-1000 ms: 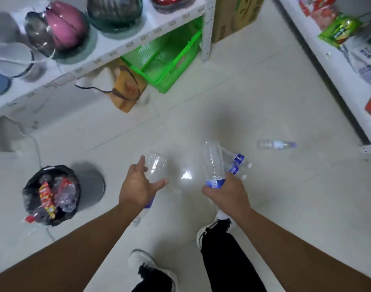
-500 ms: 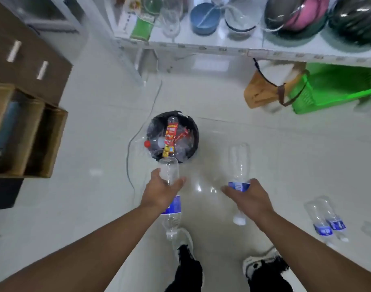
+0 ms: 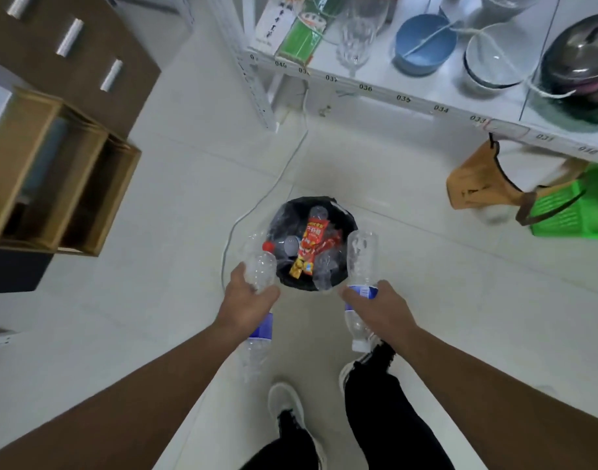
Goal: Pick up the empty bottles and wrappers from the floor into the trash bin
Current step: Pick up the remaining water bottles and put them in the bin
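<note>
A black-lined trash bin [image 3: 345,221] stands on the floor just ahead of me, holding clear bottles and a red snack wrapper [image 3: 310,242]. My left hand [image 3: 246,298] grips a clear empty bottle [image 3: 263,270] with a blue label, its base pointing at the bin's near left rim. My right hand [image 3: 382,305] grips a second clear bottle [image 3: 360,257], base forward over the bin's right rim, white cap toward me. Both bottles are held just short of or above the bin's edge.
A white shelf [image 3: 409,96] with bowls, glasses and a pot runs along the upper right. Under it sit a tan bag [image 3: 477,183] and a green basket [image 3: 569,208]. Wooden boxes [image 3: 53,171] stand at left. A white cable [image 3: 256,201] trails past the bin.
The view has turned and closed in on the bin, which was farther ahead before. Both hands, still holding their bottles, have moved forward to the bin's rim.
</note>
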A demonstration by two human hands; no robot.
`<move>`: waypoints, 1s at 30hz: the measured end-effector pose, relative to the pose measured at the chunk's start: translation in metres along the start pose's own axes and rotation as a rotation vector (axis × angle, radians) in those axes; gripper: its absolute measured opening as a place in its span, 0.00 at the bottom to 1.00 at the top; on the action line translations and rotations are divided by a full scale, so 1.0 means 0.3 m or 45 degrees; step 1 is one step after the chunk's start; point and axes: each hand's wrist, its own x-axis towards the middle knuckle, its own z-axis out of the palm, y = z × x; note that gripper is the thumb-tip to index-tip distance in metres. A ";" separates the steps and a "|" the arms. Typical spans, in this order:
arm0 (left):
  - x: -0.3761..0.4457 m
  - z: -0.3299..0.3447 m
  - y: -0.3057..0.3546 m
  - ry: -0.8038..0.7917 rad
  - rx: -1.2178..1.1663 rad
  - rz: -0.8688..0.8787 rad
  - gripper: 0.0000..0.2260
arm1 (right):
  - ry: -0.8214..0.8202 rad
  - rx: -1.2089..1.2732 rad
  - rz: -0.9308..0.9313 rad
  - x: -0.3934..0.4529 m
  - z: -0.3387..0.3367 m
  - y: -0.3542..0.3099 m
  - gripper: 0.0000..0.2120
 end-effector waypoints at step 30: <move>0.727 0.243 0.154 0.017 0.970 0.542 0.34 | 0.236 -0.636 -0.130 0.583 0.288 -0.198 0.38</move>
